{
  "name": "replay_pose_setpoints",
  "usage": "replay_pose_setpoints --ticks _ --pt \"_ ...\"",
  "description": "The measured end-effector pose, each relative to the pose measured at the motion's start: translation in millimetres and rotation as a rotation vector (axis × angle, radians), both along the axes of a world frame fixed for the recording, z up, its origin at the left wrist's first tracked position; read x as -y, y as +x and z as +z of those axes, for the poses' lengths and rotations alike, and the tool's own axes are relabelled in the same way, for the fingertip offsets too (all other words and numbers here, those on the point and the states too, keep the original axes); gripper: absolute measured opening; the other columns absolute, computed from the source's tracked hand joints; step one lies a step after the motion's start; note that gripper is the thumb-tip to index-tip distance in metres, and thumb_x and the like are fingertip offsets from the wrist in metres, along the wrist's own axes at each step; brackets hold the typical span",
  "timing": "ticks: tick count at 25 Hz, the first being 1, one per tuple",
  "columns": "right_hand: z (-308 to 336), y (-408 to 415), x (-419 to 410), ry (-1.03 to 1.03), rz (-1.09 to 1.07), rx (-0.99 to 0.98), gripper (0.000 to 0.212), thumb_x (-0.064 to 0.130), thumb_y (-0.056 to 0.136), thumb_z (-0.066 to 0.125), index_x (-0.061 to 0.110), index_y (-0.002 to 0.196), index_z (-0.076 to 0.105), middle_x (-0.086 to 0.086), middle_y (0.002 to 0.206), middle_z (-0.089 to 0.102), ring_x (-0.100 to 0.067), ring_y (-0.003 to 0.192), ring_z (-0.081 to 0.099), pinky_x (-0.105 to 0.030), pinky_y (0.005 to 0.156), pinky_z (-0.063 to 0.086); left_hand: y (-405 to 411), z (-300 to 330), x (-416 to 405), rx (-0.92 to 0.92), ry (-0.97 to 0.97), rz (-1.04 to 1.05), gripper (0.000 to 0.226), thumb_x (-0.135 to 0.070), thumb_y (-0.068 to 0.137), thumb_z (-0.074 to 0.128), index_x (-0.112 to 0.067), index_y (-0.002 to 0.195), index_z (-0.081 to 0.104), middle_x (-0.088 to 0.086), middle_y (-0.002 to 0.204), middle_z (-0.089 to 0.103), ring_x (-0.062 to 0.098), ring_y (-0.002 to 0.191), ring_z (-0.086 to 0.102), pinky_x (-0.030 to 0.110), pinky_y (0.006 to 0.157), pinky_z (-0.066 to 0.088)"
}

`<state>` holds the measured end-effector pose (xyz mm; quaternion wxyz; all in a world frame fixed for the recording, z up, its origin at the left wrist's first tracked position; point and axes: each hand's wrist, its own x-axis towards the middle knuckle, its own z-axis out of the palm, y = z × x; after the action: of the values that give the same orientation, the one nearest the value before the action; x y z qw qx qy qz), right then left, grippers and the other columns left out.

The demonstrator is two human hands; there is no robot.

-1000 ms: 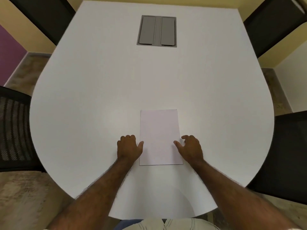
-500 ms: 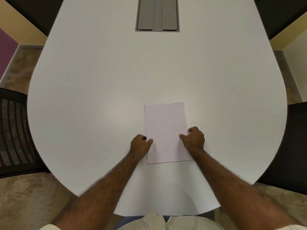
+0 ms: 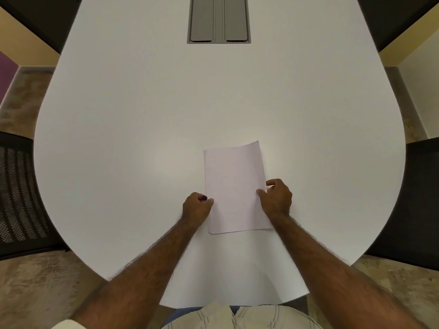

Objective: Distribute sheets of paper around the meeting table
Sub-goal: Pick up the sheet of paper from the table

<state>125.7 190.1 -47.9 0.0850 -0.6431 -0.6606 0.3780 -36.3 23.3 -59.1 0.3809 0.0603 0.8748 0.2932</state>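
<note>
1. A person at the near end of a white meeting tabletop [image 3: 142,115] grips a thin stack of paper sheets [image 3: 234,186] lying between the two hands.
2. The left hand [image 3: 196,207], open and flat a second ago, is now curled, its thumb pressed to the stack's left edge.
3. The right hand [image 3: 276,198] pinches the right edge between thumb and fingers; the far right corner of the top sheet has lifted off the stack.
4. That lift suggests one sheet is being peeled free, though whether one or several are caught is hard to tell.
5. No sheet lies anywhere beyond the hands yet; the grey cable hatch [image 3: 218,19] sits well ahead, and dark chairs [image 3: 16,193] wait to both sides, so distribution looks barely begun.
</note>
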Motion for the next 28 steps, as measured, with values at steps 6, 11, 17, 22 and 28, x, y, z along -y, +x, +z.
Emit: replay_pose_setpoints --ticks 6,11,17,22,28 --pt "6 3 -4 -0.010 -0.042 -0.054 0.021 0.016 0.087 0.082 0.016 0.105 0.072 0.002 0.080 0.070 -0.023 0.082 0.070 -0.040 0.089 0.060 1 1 2 0.019 0.006 0.001 0.035 -0.031 0.095 0.072 -0.007 0.120 0.066 0.004 0.110 0.067 0.021 0.099 0.060 0.030 0.083 0.045" --pt "8 11 -8 -0.139 -0.067 -0.152 0.033 0.013 0.088 0.081 0.014 0.121 0.075 -0.003 0.098 0.076 -0.023 0.095 0.071 -0.035 0.091 0.057 5 4 8 0.035 0.017 -0.009 0.036 -0.032 0.094 0.072 -0.008 0.120 0.066 0.002 0.112 0.068 0.022 0.102 0.062 0.031 0.086 0.047" --pt "5 28 -11 -0.247 -0.123 -0.261 0.035 0.005 0.092 0.073 0.009 0.126 0.077 -0.011 0.114 0.078 -0.027 0.099 0.071 -0.042 0.096 0.059 10 14 16 0.008 0.025 -0.035 0.030 -0.028 0.099 0.066 -0.006 0.120 0.063 0.004 0.109 0.063 0.024 0.101 0.060 0.031 0.087 0.046" --pt "8 44 -13 -0.418 -0.179 -0.434 0.040 0.001 0.094 0.072 0.005 0.133 0.071 -0.017 0.120 0.077 -0.031 0.095 0.070 -0.056 0.100 0.058 12 26 23 0.018 0.092 -0.031 0.022 -0.012 0.102 0.049 -0.004 0.085 0.061 0.012 0.087 0.061 0.027 0.085 0.057 0.037 0.078 0.047" --pt "24 56 -5 -0.494 -0.048 -0.505 0.036 0.001 0.094 0.073 0.008 0.129 0.073 -0.015 0.121 0.078 -0.042 0.120 0.071 -0.061 0.107 0.055 32 48 45 0.056 0.292 0.164 0.026 -0.026 0.105 0.059 -0.004 0.097 0.072 0.007 0.085 0.068 0.023 0.076 0.061 0.040 0.076 0.059"
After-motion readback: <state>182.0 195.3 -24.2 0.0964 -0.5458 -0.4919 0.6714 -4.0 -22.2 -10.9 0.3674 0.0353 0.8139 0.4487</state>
